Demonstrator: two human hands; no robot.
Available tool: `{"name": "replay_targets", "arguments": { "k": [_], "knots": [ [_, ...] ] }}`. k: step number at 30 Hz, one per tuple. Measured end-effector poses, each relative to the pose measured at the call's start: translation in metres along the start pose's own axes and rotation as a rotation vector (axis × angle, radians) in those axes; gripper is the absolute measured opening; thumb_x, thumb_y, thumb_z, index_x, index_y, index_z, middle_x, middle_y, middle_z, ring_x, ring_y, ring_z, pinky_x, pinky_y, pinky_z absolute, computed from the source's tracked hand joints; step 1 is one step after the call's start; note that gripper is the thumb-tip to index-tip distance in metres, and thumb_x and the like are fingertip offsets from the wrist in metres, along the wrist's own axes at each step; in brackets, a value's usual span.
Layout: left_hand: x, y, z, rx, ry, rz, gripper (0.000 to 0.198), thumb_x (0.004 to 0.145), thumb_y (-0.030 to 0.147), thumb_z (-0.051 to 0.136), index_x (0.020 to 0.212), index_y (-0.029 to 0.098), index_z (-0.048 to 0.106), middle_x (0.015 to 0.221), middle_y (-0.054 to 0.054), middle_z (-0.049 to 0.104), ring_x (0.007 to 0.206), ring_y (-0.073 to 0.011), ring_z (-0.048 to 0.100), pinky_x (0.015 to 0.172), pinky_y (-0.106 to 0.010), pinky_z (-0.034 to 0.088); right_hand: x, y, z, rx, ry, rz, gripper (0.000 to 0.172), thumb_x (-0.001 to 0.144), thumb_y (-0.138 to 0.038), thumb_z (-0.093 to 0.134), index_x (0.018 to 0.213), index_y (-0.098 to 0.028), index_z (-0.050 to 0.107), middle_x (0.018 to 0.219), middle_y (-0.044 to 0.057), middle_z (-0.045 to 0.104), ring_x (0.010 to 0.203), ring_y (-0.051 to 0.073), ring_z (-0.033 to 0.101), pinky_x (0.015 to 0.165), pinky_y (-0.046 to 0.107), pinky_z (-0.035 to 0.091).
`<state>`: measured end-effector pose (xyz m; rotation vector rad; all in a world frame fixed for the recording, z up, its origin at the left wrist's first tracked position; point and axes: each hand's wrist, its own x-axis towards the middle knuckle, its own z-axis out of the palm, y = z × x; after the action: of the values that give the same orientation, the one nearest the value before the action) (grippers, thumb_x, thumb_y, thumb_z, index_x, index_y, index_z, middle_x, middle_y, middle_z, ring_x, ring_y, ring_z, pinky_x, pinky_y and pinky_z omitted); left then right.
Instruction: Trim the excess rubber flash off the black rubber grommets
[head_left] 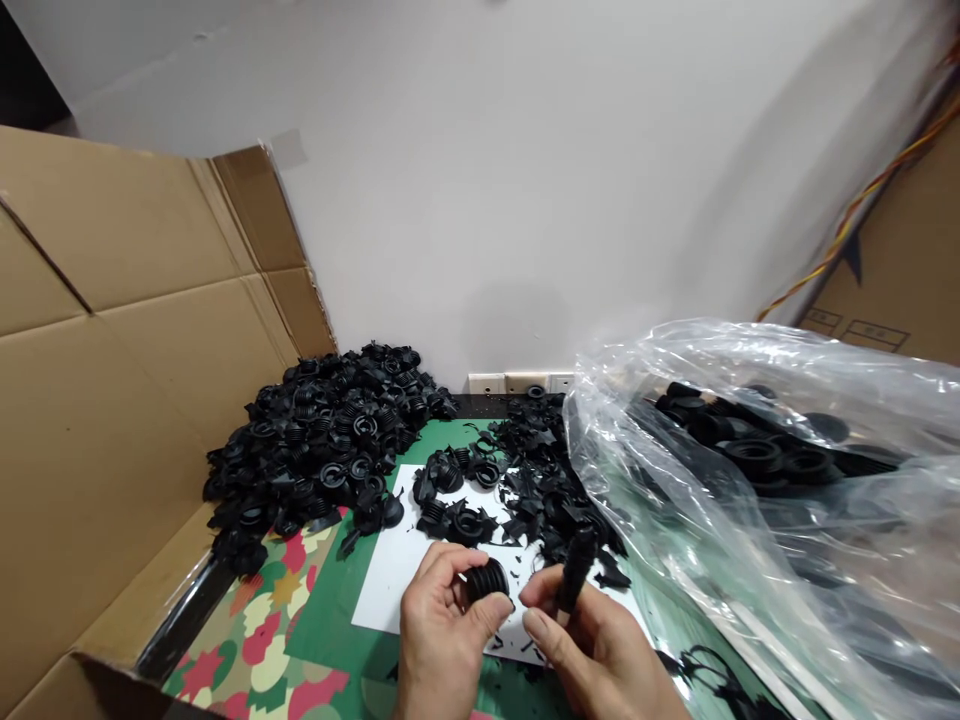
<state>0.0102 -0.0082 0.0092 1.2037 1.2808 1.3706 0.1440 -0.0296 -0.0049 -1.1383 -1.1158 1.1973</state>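
My left hand [446, 630] is closed around a black ribbed rubber bellows [487, 580], with the thumb in front and the fingers behind it. Just to the right, my right hand [592, 640] has a dark stick-like tool [577, 565] lodged between its fingers, pointing up; its working end is hidden, so its kind cannot be told. The right thumb and forefinger are a little apart, close to the bellows without touching it. Beneath both hands lies a white sheet [375, 590] strewn with black rubber scraps. Several similar bellows [457, 520] sit on it beyond my hands.
At the left a big heap of black rubber parts [330, 440] leans toward a cardboard box wall [150, 330]. Torn black scraps [544, 490] pile up right of centre. A clear plastic bag [675, 470] with black parts fills the right side. Wall sockets [525, 383] are behind.
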Motion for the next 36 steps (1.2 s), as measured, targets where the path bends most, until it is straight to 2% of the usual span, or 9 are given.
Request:
{"name": "replay_targets", "arguments": {
  "k": [4, 7, 14, 17, 20, 23, 26, 31, 36],
  "knots": [
    [0.002, 0.005, 0.001, -0.119, -0.045, -0.276, 0.039, 0.054, 0.040, 0.083, 0.078, 0.013, 0.068, 0.042, 0.006, 0.051, 0.036, -0.0060, 0.041, 0.036, -0.015, 0.027, -0.001, 0.003, 0.001, -0.078, -0.013, 0.017, 0.018, 0.071, -0.034, 0.061, 0.079, -0.019, 0.064, 0.065, 0.001, 0.062, 0.061, 0.018, 0.057, 0.055, 0.027, 0.043],
    [0.005, 0.004, 0.001, -0.217, -0.137, -0.388, 0.050, 0.058, 0.059, 0.074, 0.065, 0.011, 0.062, 0.033, 0.005, 0.046, 0.028, -0.0025, 0.032, 0.032, -0.015, 0.011, -0.002, 0.003, 0.002, -0.119, -0.009, -0.003, 0.017, 0.072, -0.033, 0.059, 0.081, -0.020, 0.064, 0.066, 0.001, 0.063, 0.063, 0.020, 0.060, 0.058, 0.029, 0.045],
    [0.004, 0.001, 0.007, -0.380, -0.197, -0.518, 0.053, 0.058, 0.063, 0.072, 0.060, 0.013, 0.055, 0.038, 0.005, 0.046, 0.029, -0.0047, 0.039, 0.029, -0.015, 0.015, -0.002, 0.006, 0.007, -0.290, 0.030, -0.280, 0.012, 0.081, -0.031, 0.054, 0.077, -0.022, 0.062, 0.061, 0.000, 0.060, 0.054, 0.017, 0.055, 0.053, 0.027, 0.042],
    [0.003, 0.003, 0.008, -0.329, -0.162, -0.497, 0.052, 0.063, 0.064, 0.067, 0.061, 0.013, 0.054, 0.042, 0.004, 0.048, 0.028, -0.0051, 0.041, 0.029, -0.016, 0.014, 0.000, 0.007, 0.008, -0.300, 0.050, -0.376, 0.020, 0.085, -0.034, 0.051, 0.072, -0.022, 0.060, 0.060, 0.001, 0.061, 0.052, 0.017, 0.055, 0.052, 0.026, 0.041],
    [0.003, 0.006, 0.003, -0.198, -0.149, -0.399, 0.052, 0.070, 0.063, 0.061, 0.068, 0.011, 0.059, 0.047, 0.002, 0.053, 0.030, -0.0033, 0.038, 0.032, -0.016, 0.014, 0.001, 0.005, 0.008, -0.201, 0.095, -0.241, 0.028, 0.083, -0.044, 0.054, 0.071, -0.020, 0.062, 0.058, 0.001, 0.060, 0.050, 0.016, 0.052, 0.048, 0.025, 0.040],
    [0.002, 0.007, -0.003, -0.078, -0.179, -0.242, 0.042, 0.064, 0.045, 0.076, 0.087, 0.011, 0.065, 0.049, 0.005, 0.051, 0.039, -0.0048, 0.040, 0.039, -0.015, 0.026, 0.001, 0.002, 0.007, -0.089, 0.103, -0.073, 0.035, 0.076, -0.052, 0.061, 0.068, -0.018, 0.062, 0.052, -0.002, 0.054, 0.043, 0.012, 0.043, 0.039, 0.023, 0.032],
    [-0.001, 0.008, -0.004, -0.045, -0.195, -0.121, 0.047, 0.054, 0.021, 0.083, 0.099, 0.018, 0.067, 0.061, 0.006, 0.051, 0.052, -0.0090, 0.045, 0.047, -0.018, 0.037, 0.001, 0.000, 0.007, 0.006, 0.068, 0.013, 0.036, 0.072, -0.053, 0.064, 0.068, -0.017, 0.061, 0.051, -0.004, 0.050, 0.039, 0.009, 0.035, 0.035, 0.021, 0.025],
    [-0.002, 0.011, -0.001, -0.070, -0.227, -0.041, 0.031, 0.055, 0.008, 0.076, 0.083, 0.020, 0.073, 0.076, 0.002, 0.055, 0.059, -0.0110, 0.048, 0.050, -0.020, 0.041, -0.001, -0.005, 0.005, 0.127, -0.047, 0.093, 0.036, 0.069, -0.052, 0.068, 0.069, -0.017, 0.063, 0.049, -0.006, 0.045, 0.037, 0.007, 0.034, 0.034, 0.019, 0.023],
    [0.000, 0.012, -0.005, 0.031, -0.275, 0.025, 0.036, 0.056, 0.001, 0.073, 0.085, 0.023, 0.074, 0.081, 0.001, 0.060, 0.066, -0.0127, 0.052, 0.058, -0.020, 0.042, 0.002, -0.002, 0.001, 0.181, -0.143, 0.123, 0.037, 0.073, -0.053, 0.065, 0.070, -0.016, 0.060, 0.045, -0.008, 0.041, 0.034, 0.005, 0.031, 0.033, 0.019, 0.021]
  ]
}}
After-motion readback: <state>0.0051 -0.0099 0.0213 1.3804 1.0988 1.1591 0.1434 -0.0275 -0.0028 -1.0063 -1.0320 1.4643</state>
